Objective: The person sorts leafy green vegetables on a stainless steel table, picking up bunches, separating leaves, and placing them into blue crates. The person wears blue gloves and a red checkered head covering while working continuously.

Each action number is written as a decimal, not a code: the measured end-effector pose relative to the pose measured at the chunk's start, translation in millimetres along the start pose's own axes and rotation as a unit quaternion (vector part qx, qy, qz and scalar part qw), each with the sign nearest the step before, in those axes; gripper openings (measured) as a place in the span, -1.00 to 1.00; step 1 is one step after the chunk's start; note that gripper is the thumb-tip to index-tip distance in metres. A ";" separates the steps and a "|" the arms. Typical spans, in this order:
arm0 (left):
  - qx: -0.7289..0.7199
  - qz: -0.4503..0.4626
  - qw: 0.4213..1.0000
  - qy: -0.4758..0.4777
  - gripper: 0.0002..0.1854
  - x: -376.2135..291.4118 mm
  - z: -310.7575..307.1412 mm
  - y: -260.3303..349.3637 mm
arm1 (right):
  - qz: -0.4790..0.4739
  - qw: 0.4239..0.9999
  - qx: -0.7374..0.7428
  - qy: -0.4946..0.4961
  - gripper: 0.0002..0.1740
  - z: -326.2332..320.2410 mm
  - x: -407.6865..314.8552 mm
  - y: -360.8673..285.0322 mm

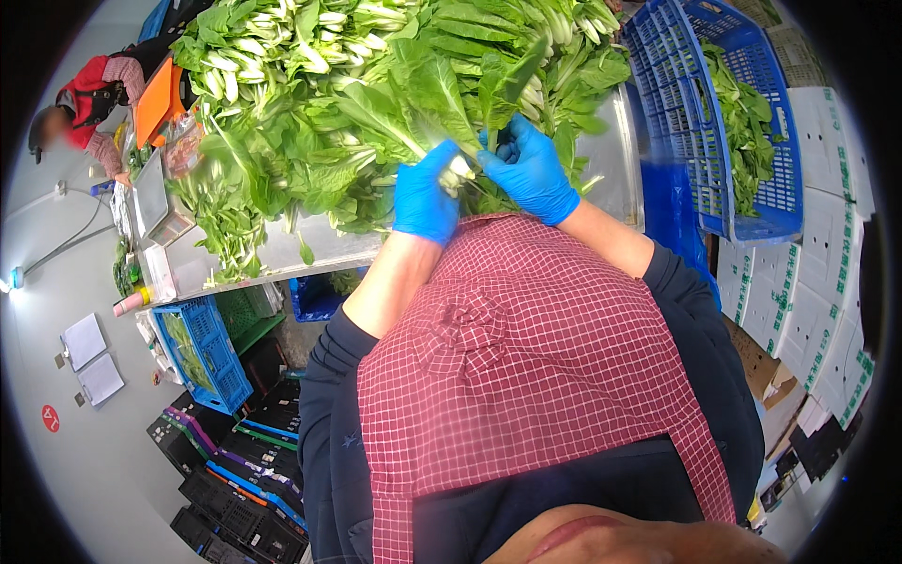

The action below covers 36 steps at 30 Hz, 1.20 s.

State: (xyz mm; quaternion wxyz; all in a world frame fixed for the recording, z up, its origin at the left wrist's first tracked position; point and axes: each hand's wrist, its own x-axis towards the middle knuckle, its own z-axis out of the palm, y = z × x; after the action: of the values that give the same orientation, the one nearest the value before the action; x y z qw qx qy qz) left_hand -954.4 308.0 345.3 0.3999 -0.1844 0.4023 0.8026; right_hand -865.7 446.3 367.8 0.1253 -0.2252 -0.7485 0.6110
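Observation:
My left hand point(426, 197), in a blue glove, is closed around the pale stem ends of several leafy greens point(437, 88), which look like bok choy. Their leaves point away from me over the pile. Beside it, my right hand point(532, 173), also gloved in blue, pinches the stalk of a single leafy green point(497, 92) between thumb and fingers. Both hands are close together just in front of my checked apron point(521, 338). A large heap of bok choy point(303, 127) spreads over the metal table point(331, 247) beyond and to the left of them.
A blue plastic crate point(768, 211) with loose greens stands at the right, near stacked white cartons point(817, 282). To the left sit a weighing scale point(151, 194) and an orange bin point(155, 102); a person in red point(91, 99) works there. Black crates point(239, 522) stack below left.

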 end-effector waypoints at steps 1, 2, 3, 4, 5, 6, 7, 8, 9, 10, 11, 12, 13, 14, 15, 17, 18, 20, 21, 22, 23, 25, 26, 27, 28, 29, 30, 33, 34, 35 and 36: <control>-0.006 -0.001 1.000 -0.001 -0.85 -0.1 -0.2 -0.3 | 0.004 1.000 0.005 0.001 -0.64 0.2 0.3 0.0; -0.007 -0.008 1.000 0.000 -0.84 -0.6 0.0 -0.3 | 0.016 1.000 0.001 0.006 -0.64 0.7 0.3 -0.2; -0.018 -0.003 1.000 -0.002 -0.84 -1.0 1.3 -0.9 | 0.005 0.999 0.034 0.001 -0.65 0.5 0.2 -0.5; -0.024 -0.006 1.000 -0.003 -0.83 -1.8 2.7 -0.8 | 0.001 0.998 0.058 0.001 -0.66 0.4 0.1 -0.9; -0.030 -0.008 1.000 -0.004 -0.82 -2.8 4.0 -0.5 | -0.006 0.997 0.080 0.001 -0.67 0.0 0.0 -1.3; -0.040 -0.011 0.999 -0.007 -0.82 -3.6 6.1 -1.0 | 0.026 0.991 0.131 -0.006 -0.69 -1.1 0.1 -1.4; -0.050 -0.013 0.999 -0.010 -0.81 -4.4 7.5 -1.2 | 0.054 0.982 0.180 -0.015 -0.70 -1.9 0.2 -1.2; -0.068 -0.009 0.997 -0.040 -0.80 -4.8 8.6 -1.3 | 0.076 0.970 0.232 -0.025 -0.71 -3.3 0.7 -0.6; -0.061 -0.016 0.998 -0.012 -0.80 -5.2 9.0 -1.3 | 0.094 0.965 0.241 -0.033 -0.71 -4.5 1.3 0.5; -0.063 -0.017 0.998 -0.012 -0.79 -5.3 8.9 -1.2 | 0.105 0.961 0.254 -0.043 -0.70 -5.8 2.2 2.0; -0.066 -0.017 0.998 -0.016 -0.78 -5.1 8.4 -1.5 | 0.111 0.955 0.269 -0.053 -0.69 -6.8 3.4 3.9; -0.061 -0.018 0.998 -0.015 -0.78 -4.9 7.1 -1.6 | 0.119 0.953 0.271 -0.057 -0.68 -6.7 3.9 6.1; -0.057 -0.020 0.998 -0.019 -0.78 -4.6 5.7 -1.8 | 0.122 0.951 0.276 -0.061 -0.66 -6.5 4.5 8.3; -0.049 -0.022 0.999 -0.008 -0.78 -4.2 4.3 -2.4 | 0.129 0.949 0.280 -0.070 -0.64 -6.0 5.3 10.3; -0.056 -0.022 0.998 -0.023 -0.78 -3.8 3.2 -3.1 | 0.108 0.963 0.239 -0.064 -0.63 -5.2 5.8 11.9; -0.060 -0.022 0.998 -0.031 -0.78 -3.1 1.6 -4.3 | 0.076 0.985 0.145 -0.048 -0.59 -2.9 6.2 13.2; -0.053 -0.020 0.998 -0.024 -0.78 -3.1 1.1 -4.8 | 0.079 0.983 0.159 -0.055 -0.59 -2.0 5.7 12.9; -0.042 -0.013 0.999 -0.028 -0.78 -4.0 0.9 -5.0 | 0.102 0.981 0.161 -0.046 -0.59 -0.8 4.3 10.6; -0.040 -0.016 0.999 -0.029 -0.78 -4.9 1.2 -4.7 | 0.095 0.981 0.159 -0.053 -0.59 -1.3 3.6 8.8; -0.038 -0.018 0.998 -0.035 -0.78 -6.0 1.7 -4.0 | 0.098 0.981 0.155 -0.065 -0.60 -2.3 3.1 6.9; -0.037 -0.021 0.998 -0.042 -0.78 -7.0 2.5 -3.2 | 0.101 0.980 0.150 -0.077 -0.61 -3.2 2.8 5.1; -0.036 -0.014 0.999 -0.034 -0.78 -9.3 5.2 -2.6 | 0.103 0.979 0.163 -0.073 -0.62 -3.8 2.8 2.8; -0.035 -0.010 0.999 -0.031 -0.77 -10.4 6.7 -2.4 | 0.103 0.978 0.169 -0.071 -0.63 -4.0 2.9 2.6; -0.041 -0.017 0.998 -0.035 -0.77 -10.8 8.5 -1.8 | 0.104 0.976 0.177 -0.069 -0.64 -4.0 3.1 2.9; -0.046 -0.024 0.998 -0.039 -0.76 -10.9 10.1 -1.3 | 0.104 0.975 0.186 -0.068 -0.66 -3.8 3.2 3.8; -0.051 -0.030 0.997 -0.043 -0.76 -11.2 11.5 -1.3 | 0.105 0.973 0.194 -0.066 -0.68 -3.7 3.1 5.2; -0.048 -0.024 0.998 -0.035 -0.76 -11.6 12.7 -2.1 | 0.109 0.969 0.211 -0.072 -0.67 -3.9 2.7 7.0; -0.043 -0.012 0.999 -0.022 -0.75 -11.6 13.3 -4.8 | 0.113 0.961 0.239 -0.085 -0.65 -5.6 1.5 12.8; -0.044 -0.013 0.999 -0.023 -0.76 -11.4 12.5 -5.3 | 0.108 0.962 0.233 -0.088 -0.66 -6.3 1.1 14.6; -0.051 -0.005 0.998 -0.046 -0.76 -10.9 11.3 -5.2 | 0.093 0.962 0.238 -0.093 -0.67 -6.7 1.0 16.1; -0.036 -0.015 0.999 -0.022 -0.76 -10.3 10.0 -4.5 | 0.093 0.970 0.208 -0.091 -0.67 -6.8 1.0 17.4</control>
State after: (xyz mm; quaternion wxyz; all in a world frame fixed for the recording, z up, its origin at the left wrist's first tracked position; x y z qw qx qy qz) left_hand -944.3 312.5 355.4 0.4139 -0.1873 0.3618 0.8141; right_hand -860.2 455.3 352.4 0.0433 -0.2068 -0.5892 0.7799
